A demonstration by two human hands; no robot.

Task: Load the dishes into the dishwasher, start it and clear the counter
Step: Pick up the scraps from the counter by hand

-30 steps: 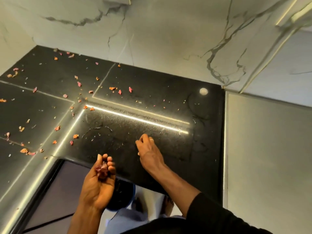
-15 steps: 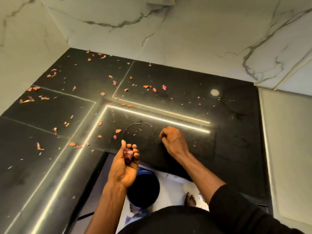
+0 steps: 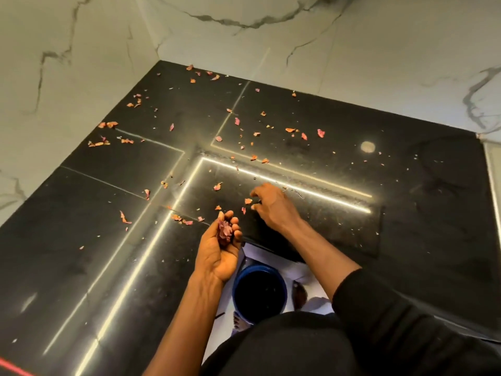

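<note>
Dried pink and orange petals (image 3: 235, 121) lie scattered over the black L-shaped counter (image 3: 406, 185). My left hand (image 3: 219, 251) is cupped palm up at the counter's inner corner and holds a clump of dark pink petals (image 3: 224, 231) in its curled fingers. My right hand (image 3: 273, 207) reaches over the counter, palm down, its fingertips at a few loose petals (image 3: 248, 201); whether it pinches one is hidden by the fingers.
White marble walls (image 3: 271, 36) close the counter at the back and left. A blue bin (image 3: 259, 290) stands on the floor below the counter's edge, by my foot. A pale panel edge (image 3: 493, 180) borders the counter on the right.
The view has turned left. My right hand slid left along the counter toward loose petals near the inner corner. My left hand stayed cupped around its petal clump.
</note>
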